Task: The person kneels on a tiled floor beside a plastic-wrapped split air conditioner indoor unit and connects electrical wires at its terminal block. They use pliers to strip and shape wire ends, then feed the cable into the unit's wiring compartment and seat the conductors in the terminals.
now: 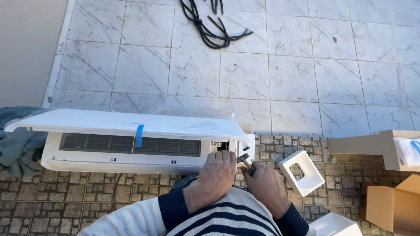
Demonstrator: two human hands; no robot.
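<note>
Unit: white indoor air-conditioner unit (127,150) lies on its back across the join between pale marble tiles (245,74) and darker mosaic paving (57,196); front cover (122,123) raised, blue tape strip (139,135) across it.
Left hand: my left hand (217,171) rests on the unit's right end, fingers curled down over the edge; whether they grip anything, I cannot tell.
Right hand: my right hand (261,182) clenches a small dark tool (245,161), its tip at the unit's right-end compartment.
Edges: wall (26,48) closes the left; grey cloth (17,140) against the unit's left end.
Open room: bare tiles beyond the unit, up to the black cable coil (210,24).
Right side: white foam block (303,172) just beside my right hand; cardboard boxes (389,183) further right.
Hidden: tool tip and compartment parts too small to read; boxes cut by frame edge.
</note>
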